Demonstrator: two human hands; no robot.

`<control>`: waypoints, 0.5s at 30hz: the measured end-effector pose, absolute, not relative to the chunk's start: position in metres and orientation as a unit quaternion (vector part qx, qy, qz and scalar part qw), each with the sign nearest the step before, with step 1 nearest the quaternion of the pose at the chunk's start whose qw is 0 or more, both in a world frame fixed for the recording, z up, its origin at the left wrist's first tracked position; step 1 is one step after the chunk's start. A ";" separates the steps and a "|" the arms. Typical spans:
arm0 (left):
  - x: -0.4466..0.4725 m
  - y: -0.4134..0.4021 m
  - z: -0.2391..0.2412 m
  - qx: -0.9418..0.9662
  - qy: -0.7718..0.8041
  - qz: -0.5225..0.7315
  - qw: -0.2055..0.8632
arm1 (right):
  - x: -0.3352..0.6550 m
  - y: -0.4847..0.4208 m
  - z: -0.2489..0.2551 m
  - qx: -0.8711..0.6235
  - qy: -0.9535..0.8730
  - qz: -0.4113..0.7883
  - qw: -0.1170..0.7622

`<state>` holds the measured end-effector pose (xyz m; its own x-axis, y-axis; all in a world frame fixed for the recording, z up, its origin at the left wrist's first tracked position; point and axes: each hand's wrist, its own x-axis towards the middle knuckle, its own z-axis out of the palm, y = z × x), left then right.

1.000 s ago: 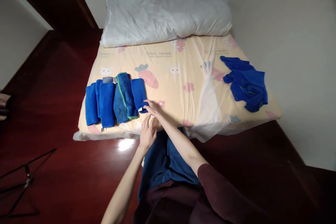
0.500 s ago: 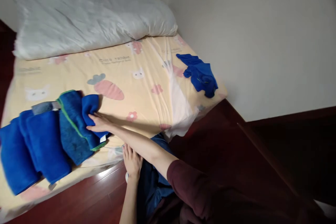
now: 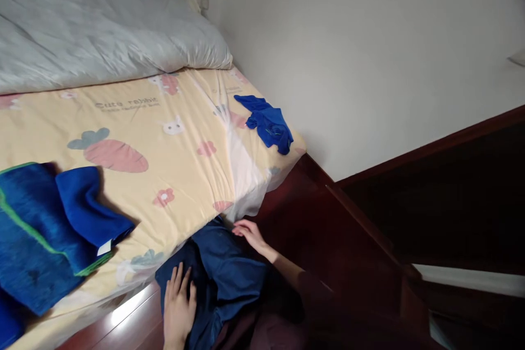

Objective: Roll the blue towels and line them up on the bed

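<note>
My left hand point(image 3: 179, 306) lies with spread fingers on the leg of my dark blue trousers point(image 3: 229, 262), below the bed's edge. Beside my knee, close to the hanging sheet, my right hand point(image 3: 250, 234) is in the air with nothing in it and its fingers loosely stretched. On the bed at the left lies a folded blue cloth point(image 3: 84, 202) with a white tag, partly over a darker blue towel with green edging point(image 3: 36, 262). A crumpled blue cloth point(image 3: 268, 123) rests near the bed's right corner. Another blue cloth point(image 3: 9, 320) is cut off at the lower left.
The bed's yellow sheet point(image 3: 188, 169) has carrot and rabbit prints. A grey-white quilt point(image 3: 115, 27) lies bunched across the back. A pale wall point(image 3: 348, 54) stands to the right, and dark red floor point(image 3: 283, 202) shows beside the bed.
My right hand has left the folded blue cloth and moved right, past the bed's edge. My left hand has shifted onto my leg. The view has turned right.
</note>
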<state>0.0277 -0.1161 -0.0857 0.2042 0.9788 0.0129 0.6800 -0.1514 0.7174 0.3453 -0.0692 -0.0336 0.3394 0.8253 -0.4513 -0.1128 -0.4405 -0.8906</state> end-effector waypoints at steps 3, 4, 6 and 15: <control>0.019 -0.124 -0.106 0.696 0.583 0.239 0.345 | 0.415 -0.151 -0.039 -0.800 -0.161 0.372 0.443; 0.019 -0.121 -0.108 0.692 0.587 0.238 0.347 | 0.428 -0.172 -0.041 -0.816 -0.142 0.345 0.442; 0.021 -0.112 -0.108 0.691 0.595 0.234 0.338 | 0.442 -0.198 -0.046 -0.830 -0.123 0.311 0.446; 0.027 -0.115 -0.094 0.638 0.650 0.224 0.346 | 0.488 -0.078 -0.043 -0.791 -0.206 0.200 0.541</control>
<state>0.0266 -0.1152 -0.0944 0.0538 0.9851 -0.1634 0.6745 0.0848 0.7334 0.4884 -0.0779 -0.0426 0.8349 0.5424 -0.0939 0.1092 -0.3304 -0.9375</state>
